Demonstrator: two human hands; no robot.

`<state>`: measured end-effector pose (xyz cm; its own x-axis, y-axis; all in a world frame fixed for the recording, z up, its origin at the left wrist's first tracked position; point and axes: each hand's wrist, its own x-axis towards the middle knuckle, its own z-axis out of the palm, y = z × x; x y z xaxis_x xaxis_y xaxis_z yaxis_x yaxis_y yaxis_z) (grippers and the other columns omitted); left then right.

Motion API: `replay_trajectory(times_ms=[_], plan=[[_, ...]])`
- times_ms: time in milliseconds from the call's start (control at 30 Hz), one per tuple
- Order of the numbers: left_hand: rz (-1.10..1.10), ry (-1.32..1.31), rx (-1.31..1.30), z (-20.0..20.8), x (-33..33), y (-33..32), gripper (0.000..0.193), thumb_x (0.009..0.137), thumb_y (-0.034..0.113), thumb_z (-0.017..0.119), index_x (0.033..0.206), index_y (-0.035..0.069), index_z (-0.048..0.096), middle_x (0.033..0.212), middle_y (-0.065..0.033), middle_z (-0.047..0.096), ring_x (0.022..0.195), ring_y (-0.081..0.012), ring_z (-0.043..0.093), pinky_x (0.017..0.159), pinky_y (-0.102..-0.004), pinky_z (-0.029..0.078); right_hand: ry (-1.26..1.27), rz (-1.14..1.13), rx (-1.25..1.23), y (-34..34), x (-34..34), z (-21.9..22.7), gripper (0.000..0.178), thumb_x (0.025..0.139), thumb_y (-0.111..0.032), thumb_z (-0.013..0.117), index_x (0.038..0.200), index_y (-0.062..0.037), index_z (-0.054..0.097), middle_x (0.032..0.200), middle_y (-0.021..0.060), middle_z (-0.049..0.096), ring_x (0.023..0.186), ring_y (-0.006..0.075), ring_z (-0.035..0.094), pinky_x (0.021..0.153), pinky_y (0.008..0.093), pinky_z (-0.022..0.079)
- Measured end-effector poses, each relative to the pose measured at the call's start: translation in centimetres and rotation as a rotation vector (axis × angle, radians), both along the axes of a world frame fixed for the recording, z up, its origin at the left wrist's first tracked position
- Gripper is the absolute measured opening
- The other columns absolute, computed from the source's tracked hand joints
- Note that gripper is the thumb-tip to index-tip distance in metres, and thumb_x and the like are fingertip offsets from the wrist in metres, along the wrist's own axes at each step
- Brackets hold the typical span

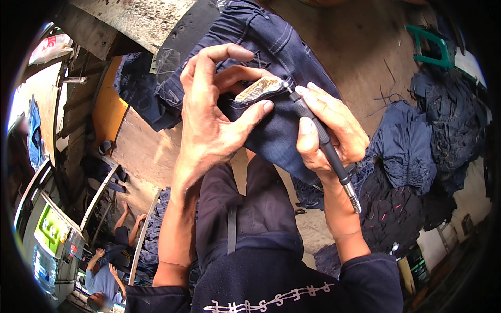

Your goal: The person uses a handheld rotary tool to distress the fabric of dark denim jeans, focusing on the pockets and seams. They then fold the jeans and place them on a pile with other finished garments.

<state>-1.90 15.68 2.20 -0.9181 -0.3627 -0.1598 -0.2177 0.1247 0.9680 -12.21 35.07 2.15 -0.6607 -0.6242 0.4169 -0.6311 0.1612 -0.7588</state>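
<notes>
Between the thumb and fingers of my left hand (211,104) is a small pale, glossy oval piece (258,90) with yellowish streaks and a dark edge; its kind is unclear. My right hand (334,128) grips a black rotary tool handpiece (327,143) like a pen. Its ribbed metal end points down and right, while its narrow metal tip is at the right end of the oval piece; whether they touch I cannot tell. Dark blue jeans (284,138) lie spread beneath both hands, partly covered by them.
Piles of dark blue garments (402,138) and black garments (389,208) lie at the right. A green plastic stool (430,47) stands at the far right. More denim (135,88) hangs at the left. Another person (107,276) is at the lower left, near a bright green container (50,228).
</notes>
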Motion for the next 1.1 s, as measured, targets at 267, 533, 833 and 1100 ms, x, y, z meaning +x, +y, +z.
replay_trajectory(times_ms=[267, 533, 833, 1100], plan=[[0.001, 0.004, -0.019, 0.2, -0.2, -0.1, 0.071, 0.084, -0.002, 0.089, 0.138, 0.008, 0.043, 0.122, -0.0181, 0.078, 0.119, -0.0251, 0.074, 0.105, -0.037, 0.058, 0.002, 0.019, -0.027, -0.1, -0.2, -0.1, 0.029, 0.087, 0.0, 0.069, 0.113, 0.0098, 0.075, 0.106, 0.0242, 0.08, 0.103, 0.0397, 0.08, 0.099, 0.0504, 0.064], [0.035, -0.037, 0.074, 1.7, -0.1, -0.8, 0.057, 0.098, 0.015, 0.081, 0.146, 0.005, 0.053, 0.116, -0.0134, 0.079, 0.11, -0.0197, 0.075, 0.104, -0.0346, 0.054, -0.474, -0.528, -0.523, 2.4, 1.1, -1.1, 0.056, 0.118, -0.04, 0.045, 0.142, 0.0088, 0.054, 0.11, 0.0275, 0.074, 0.103, 0.0421, 0.077, 0.101, 0.0528, 0.061], [0.57, 0.098, -0.245, 3.4, -2.1, -11.5, 0.03, 0.104, 0.01, 0.073, 0.131, 0.002, 0.065, 0.103, -0.0071, 0.076, 0.097, -0.0139, 0.071, 0.088, -0.0302, 0.057, -0.316, -0.705, -0.279, 7.2, 4.4, -0.7, 0.018, 0.107, -0.012, 0.071, 0.119, 0.0003, 0.07, 0.118, 0.0157, 0.077, 0.118, 0.0299, 0.073, 0.105, 0.0432, 0.056], [0.576, 0.031, -0.744, -0.1, -8.1, -32.7, 0.023, 0.097, 0.022, 0.075, 0.116, 0.009, 0.079, 0.115, -0.0146, 0.082, 0.11, -0.0305, 0.079, 0.1, -0.0415, 0.059, -0.187, -0.802, 0.024, 7.4, 5.3, -0.3, 0.044, 0.084, -0.012, 0.094, 0.122, -0.0055, 0.072, 0.119, 0.0123, 0.08, 0.115, 0.0324, 0.075, 0.108, 0.0436, 0.056]])
